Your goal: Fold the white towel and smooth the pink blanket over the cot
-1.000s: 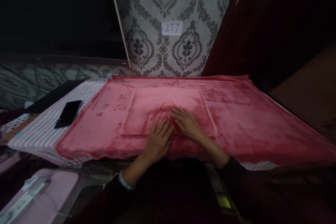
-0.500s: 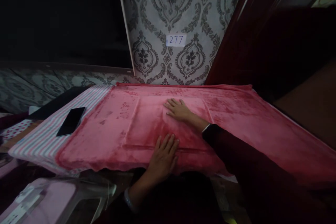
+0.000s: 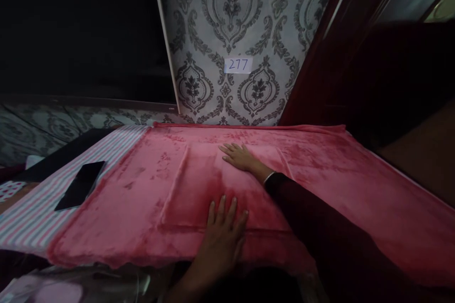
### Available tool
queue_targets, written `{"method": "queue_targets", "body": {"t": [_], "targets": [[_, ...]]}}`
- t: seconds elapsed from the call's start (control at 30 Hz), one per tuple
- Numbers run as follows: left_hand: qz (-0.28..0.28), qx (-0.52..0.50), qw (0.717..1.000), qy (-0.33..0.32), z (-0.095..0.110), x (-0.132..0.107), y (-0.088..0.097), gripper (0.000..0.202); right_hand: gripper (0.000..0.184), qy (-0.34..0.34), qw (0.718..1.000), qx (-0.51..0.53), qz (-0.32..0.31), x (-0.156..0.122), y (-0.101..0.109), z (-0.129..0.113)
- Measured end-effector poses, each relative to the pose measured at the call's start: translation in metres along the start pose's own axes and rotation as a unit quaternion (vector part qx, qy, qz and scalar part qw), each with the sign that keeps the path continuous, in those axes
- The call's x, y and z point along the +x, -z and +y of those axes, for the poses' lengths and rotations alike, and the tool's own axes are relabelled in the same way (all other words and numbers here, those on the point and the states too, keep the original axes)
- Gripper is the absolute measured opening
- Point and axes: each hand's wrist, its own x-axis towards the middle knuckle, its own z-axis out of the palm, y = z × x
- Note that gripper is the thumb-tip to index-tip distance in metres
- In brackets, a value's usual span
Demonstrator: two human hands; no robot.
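A flat rectangular piece of pinkish-red plush fabric (image 3: 188, 194) lies on a larger plush blanket (image 3: 117, 222) of the same colour. I cannot tell whether the piece is folded cloth or a cover. My right hand (image 3: 238, 156) rests flat near the piece's far edge, fingers spread. Across the near edge lies my left hand (image 3: 223, 229), palm down with its fingers apart. Neither hand grips anything; the palms are hidden.
Left of the blanket, a black phone (image 3: 81, 185) lies on striped cloth (image 3: 31, 218). A dark screen (image 3: 81, 33) hangs at the upper left. Patterned wallpaper behind bears a paper label reading 277 (image 3: 238, 65). A dark red wooden panel (image 3: 316, 66) stands at the right.
The view has shifted, so the blanket, phone and wall sit lower in the picture. My left hand's fingers are spread wider. My right hand stays flat near the piece's far edge.
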Motion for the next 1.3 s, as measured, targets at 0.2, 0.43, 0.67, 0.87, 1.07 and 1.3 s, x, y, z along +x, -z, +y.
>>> {"method": "queue_targets", "body": {"t": [0.2, 0.43, 0.67, 0.87, 1.07, 1.3], "targets": [[0.018, -0.003, 1.0, -0.004, -0.002, 0.001, 0.002, 0.067, 0.06, -0.026, 0.999, -0.008, 0.033, 0.006, -0.009, 0.003], [0.026, -0.024, 0.999, 0.006, -0.001, -0.003, 0.007, 0.059, 0.061, -0.058, 0.998, -0.015, -0.012, 0.003, 0.01, -0.012], [0.067, 0.022, 0.992, 0.102, -0.041, -0.016, 0.024, 0.053, 0.064, 0.174, 0.984, -0.035, 0.023, -0.009, 0.005, -0.085], [0.041, 0.026, 0.988, 0.144, -0.062, -0.032, 0.011, 0.063, 0.063, 0.231, 0.972, -0.032, 0.0, 0.03, -0.014, -0.102], [0.057, 0.008, 0.987, 0.149, -0.06, -0.038, 0.0, 0.067, 0.061, 0.15, 0.988, 0.019, -0.024, 0.087, -0.017, -0.09], [0.052, -0.001, 0.987, 0.155, -0.063, -0.04, -0.002, 0.069, 0.063, 0.124, 0.99, 0.062, -0.006, 0.111, -0.025, -0.084]]}}
